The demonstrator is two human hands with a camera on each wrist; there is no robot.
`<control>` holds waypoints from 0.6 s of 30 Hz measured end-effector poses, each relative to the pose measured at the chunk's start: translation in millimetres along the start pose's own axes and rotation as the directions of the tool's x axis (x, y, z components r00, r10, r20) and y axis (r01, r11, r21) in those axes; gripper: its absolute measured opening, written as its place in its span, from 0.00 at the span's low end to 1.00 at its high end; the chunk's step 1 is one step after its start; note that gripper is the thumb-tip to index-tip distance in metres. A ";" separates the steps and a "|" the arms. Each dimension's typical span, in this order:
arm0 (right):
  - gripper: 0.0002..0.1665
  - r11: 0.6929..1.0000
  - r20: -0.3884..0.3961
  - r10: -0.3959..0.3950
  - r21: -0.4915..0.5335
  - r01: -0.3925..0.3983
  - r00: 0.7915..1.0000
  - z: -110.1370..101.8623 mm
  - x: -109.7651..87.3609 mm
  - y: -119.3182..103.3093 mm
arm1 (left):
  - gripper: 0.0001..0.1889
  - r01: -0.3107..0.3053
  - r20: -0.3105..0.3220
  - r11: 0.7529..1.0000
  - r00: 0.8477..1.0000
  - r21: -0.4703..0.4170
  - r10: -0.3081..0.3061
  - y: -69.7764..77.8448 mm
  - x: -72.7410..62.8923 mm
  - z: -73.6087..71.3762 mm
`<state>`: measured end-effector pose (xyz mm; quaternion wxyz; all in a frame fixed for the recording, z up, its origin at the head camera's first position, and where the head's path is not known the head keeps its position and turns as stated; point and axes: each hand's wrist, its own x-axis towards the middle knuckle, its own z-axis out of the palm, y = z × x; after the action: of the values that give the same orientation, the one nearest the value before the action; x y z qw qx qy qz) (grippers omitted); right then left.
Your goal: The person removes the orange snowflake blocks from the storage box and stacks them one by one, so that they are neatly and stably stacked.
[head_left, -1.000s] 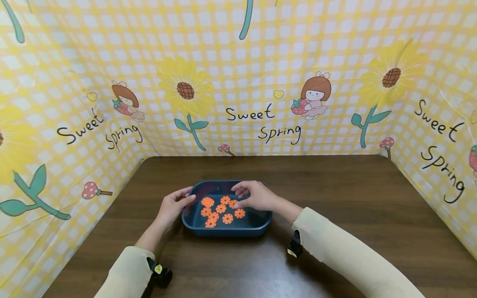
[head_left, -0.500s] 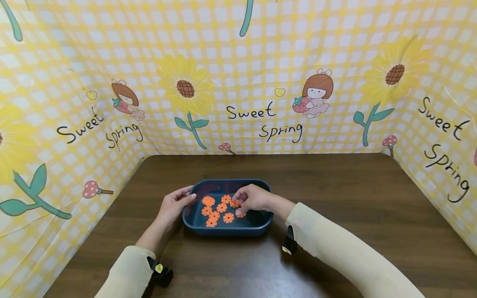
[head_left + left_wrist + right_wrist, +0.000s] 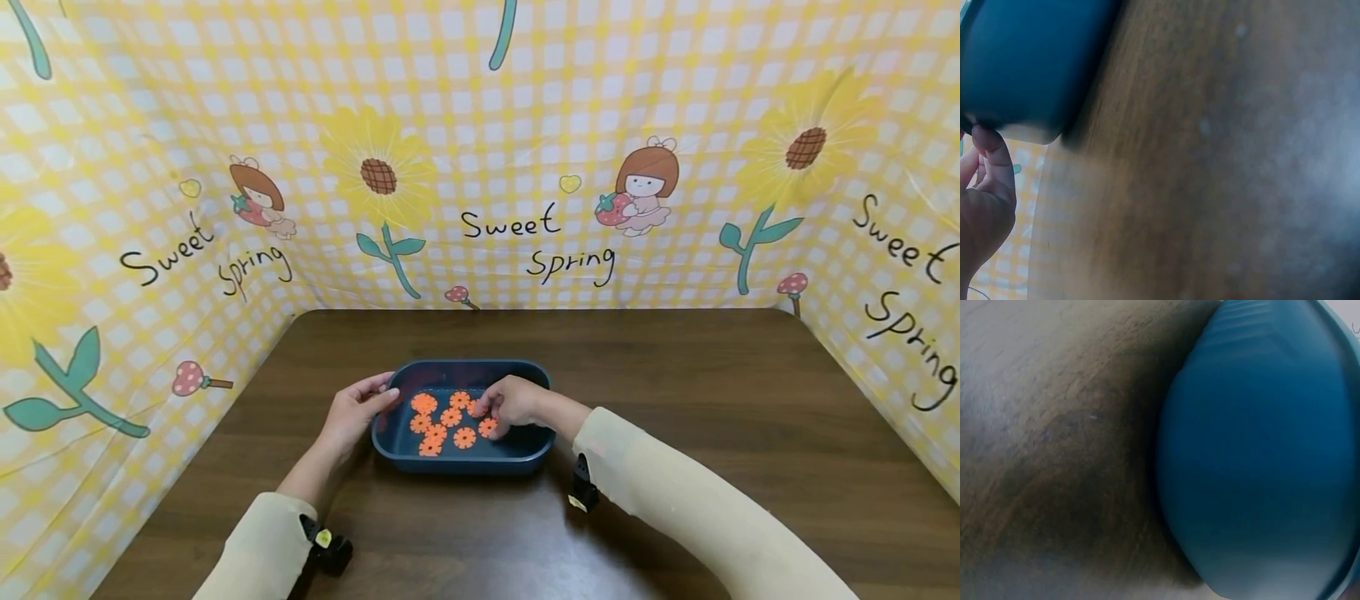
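A dark blue plastic tub [image 3: 465, 467] with rounded corners stands on the table. Several orange notched discs [image 3: 464, 437] lie on its floor, some overlapping at the left. My left hand [image 3: 352, 417] grips the tub's left end, thumb at the rim and fingers along the outside. In the left wrist view the thumb of that hand [image 3: 991, 206] meets the tub's edge [image 3: 1029, 62]. Reaching over the right rim, my right hand [image 3: 517, 402] has bent fingers and thumb spread around a disc [image 3: 487, 427] on the floor. The right wrist view shows only the tub's outer wall [image 3: 1260, 450] and tabletop.
The brown wood-grain table [image 3: 637, 367] extends around the tub on all sides. A yellow checked cloth [image 3: 495, 150] with printed flowers and lettering hangs behind and at both sides. Black wrist cameras sit by both cuffs [image 3: 333, 554].
My right hand has gone lower into the tub, its fingers coming down beside the right-hand discs. The left hand keeps its grip on the rim. The discs lie as before.
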<state>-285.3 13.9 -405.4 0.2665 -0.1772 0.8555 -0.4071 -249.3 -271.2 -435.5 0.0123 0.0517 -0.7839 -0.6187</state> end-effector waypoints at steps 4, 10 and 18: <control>0.19 0.999 -0.021 0.016 -0.038 -0.016 1.000 1.9 -0.6 1.0 | 0.26 0.004 0.004 1.000 1.000 -0.014 -0.004 -0.3 -0.1 0.4; 0.19 0.996 -0.037 -0.001 -0.092 -0.002 0.999 2.2 -0.1 3.3 | 0.27 0.008 0.013 0.999 1.000 -0.033 -0.008 0.3 -0.4 1.8; 0.14 0.980 -0.042 -0.105 -0.174 0.096 0.994 3.3 -0.2 3.0 | 0.26 0.017 0.013 1.000 1.000 -0.025 -0.017 -0.3 -0.5 0.2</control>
<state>-283.5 13.8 -409.4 0.2076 -0.2321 0.8838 -0.3491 -248.8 -271.0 -435.8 0.0026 0.0540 -0.7757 -0.6287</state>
